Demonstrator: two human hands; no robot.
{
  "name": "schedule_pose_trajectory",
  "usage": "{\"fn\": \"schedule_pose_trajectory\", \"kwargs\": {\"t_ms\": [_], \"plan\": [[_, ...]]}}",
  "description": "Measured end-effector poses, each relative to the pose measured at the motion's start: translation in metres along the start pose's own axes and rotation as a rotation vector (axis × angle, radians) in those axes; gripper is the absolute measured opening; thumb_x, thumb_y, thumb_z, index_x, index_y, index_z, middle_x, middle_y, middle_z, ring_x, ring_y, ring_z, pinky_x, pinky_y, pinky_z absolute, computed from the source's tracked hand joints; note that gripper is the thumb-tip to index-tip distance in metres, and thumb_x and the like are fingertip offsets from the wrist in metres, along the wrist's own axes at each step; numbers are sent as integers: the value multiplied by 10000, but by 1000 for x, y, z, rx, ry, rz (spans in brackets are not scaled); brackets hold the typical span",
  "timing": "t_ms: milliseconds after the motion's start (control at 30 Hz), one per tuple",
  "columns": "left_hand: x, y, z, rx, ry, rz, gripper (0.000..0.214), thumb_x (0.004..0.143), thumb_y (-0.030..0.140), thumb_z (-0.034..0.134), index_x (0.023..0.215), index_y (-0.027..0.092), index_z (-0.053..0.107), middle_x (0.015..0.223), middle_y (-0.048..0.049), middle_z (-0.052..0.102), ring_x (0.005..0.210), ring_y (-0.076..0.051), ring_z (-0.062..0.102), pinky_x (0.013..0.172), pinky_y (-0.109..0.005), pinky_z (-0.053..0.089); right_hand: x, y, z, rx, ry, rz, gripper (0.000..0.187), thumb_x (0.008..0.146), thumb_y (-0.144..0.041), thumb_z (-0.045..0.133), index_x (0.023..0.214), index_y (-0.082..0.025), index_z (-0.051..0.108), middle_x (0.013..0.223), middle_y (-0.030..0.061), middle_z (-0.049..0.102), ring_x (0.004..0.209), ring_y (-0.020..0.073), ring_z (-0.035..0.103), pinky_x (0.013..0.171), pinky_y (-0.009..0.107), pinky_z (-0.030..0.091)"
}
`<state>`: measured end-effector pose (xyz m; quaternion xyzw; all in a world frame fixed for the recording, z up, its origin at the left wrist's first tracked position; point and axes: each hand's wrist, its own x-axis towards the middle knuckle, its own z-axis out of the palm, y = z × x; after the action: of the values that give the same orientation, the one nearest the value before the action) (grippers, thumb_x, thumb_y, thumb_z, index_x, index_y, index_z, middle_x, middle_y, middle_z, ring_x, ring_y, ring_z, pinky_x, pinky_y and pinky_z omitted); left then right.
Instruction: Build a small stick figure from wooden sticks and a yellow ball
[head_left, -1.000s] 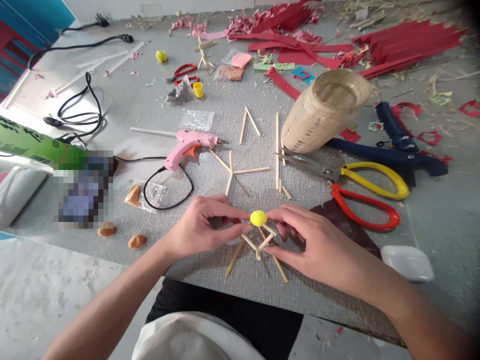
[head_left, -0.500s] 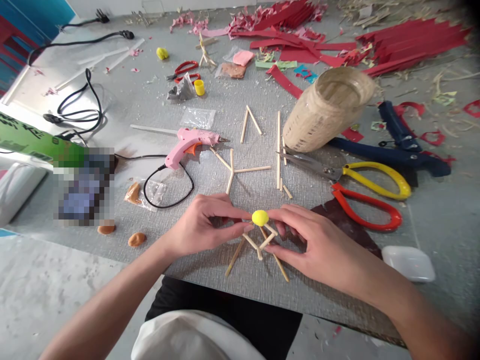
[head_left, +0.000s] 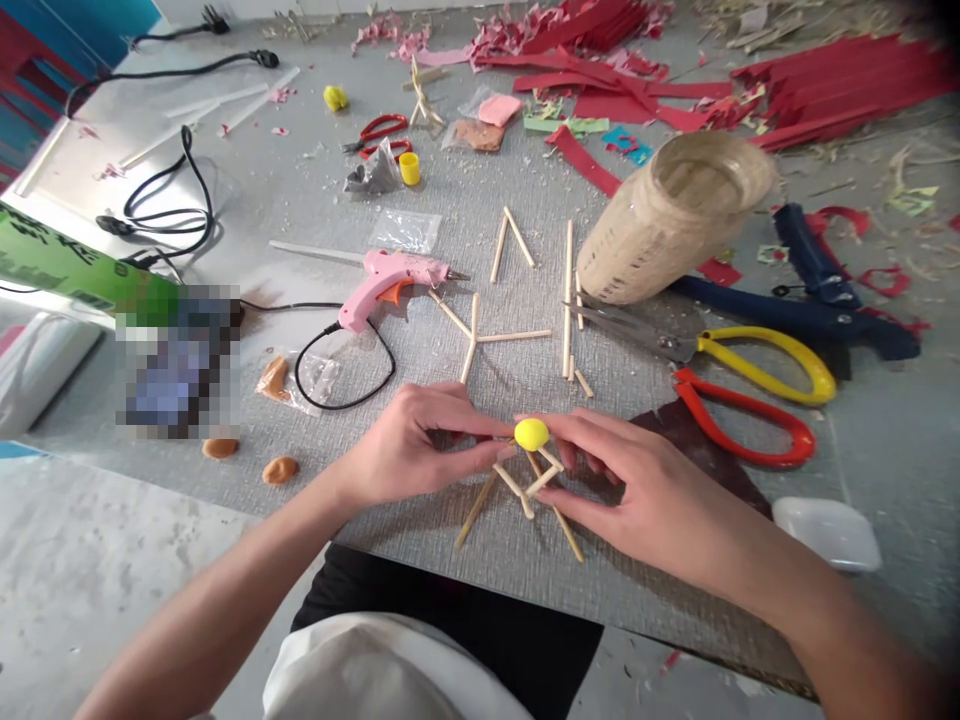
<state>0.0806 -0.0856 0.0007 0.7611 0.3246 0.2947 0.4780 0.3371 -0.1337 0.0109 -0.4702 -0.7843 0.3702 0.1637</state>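
filling most of the view is a gray textured table (head_left: 409, 530). at its near edge, a person's right hand (head_left: 645, 485) and left hand (head_left: 420, 440) face each other. beyond the right are a beige jar (head_left: 637, 250) and red-and-yellow-handled scissors (head_left: 679, 347); beyond the left, a pink hot-glue gun (head_left: 381, 285). between them, a wooden stick figure (head_left: 514, 488) is topped by a yellow ball (head_left: 532, 434); left fingers narrowly pinch the figure, right fingers grip it wider.
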Motion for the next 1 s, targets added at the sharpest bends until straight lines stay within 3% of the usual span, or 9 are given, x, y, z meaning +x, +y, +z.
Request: {"fn": "schedule_pose_trajectory", "kwargs": {"t_ms": [200,267,367,533,700,1000], "plan": [[0,1,0,5,6,-26,190,915,257,769,1075,182,839,695,-45,693,626,-117,561,591,-257,443,-7,1,-6,54,-21,80,676,923,-338,728,1521,-328,412,1082,32,681,864,195,650,796,322,546],[0,2,0,6,17,-46,197,915,274,767,1065,169,841,694,-46,684,614,-114,567,583,-257,442,-7,-1,-11,129,-15,117,546,964,-363,663,1462,-306,448,1032,24,675,852,185,643,774,306,542],[0,2,1,5,33,-73,218,916,299,763,1061,156,840,695,-47,674,599,-112,578,560,-252,433,-3,-6,-15,216,15,217,227,1046,-439,527,1192,-274,580,831,-12,635,707,154,586,631,267,490],[1,1,2,6,34,-72,216,923,304,752,1069,170,839,734,-60,707,617,-117,598,570,-251,442,5,-11,-12,195,-9,176,337,1082,-460,460,878,-236,608,799,-10,641,728,148,576,678,284,453],[1,2,2,12,31,-48,220,922,284,751,1067,141,834,714,-59,706,631,-119,582,576,-247,441,6,-10,-7,155,15,134,323,1073,-442,493,886,-230,650,821,-10,659,754,149,589,701,293,449],[1,1,4,2,36,-23,215,916,282,754,1054,139,834,697,-36,686,581,-97,535,528,-235,395,6,-11,-5,117,58,164,383,1043,-516,519,852,-229,685,712,-6,605,669,162,537,591,289,418]]}}
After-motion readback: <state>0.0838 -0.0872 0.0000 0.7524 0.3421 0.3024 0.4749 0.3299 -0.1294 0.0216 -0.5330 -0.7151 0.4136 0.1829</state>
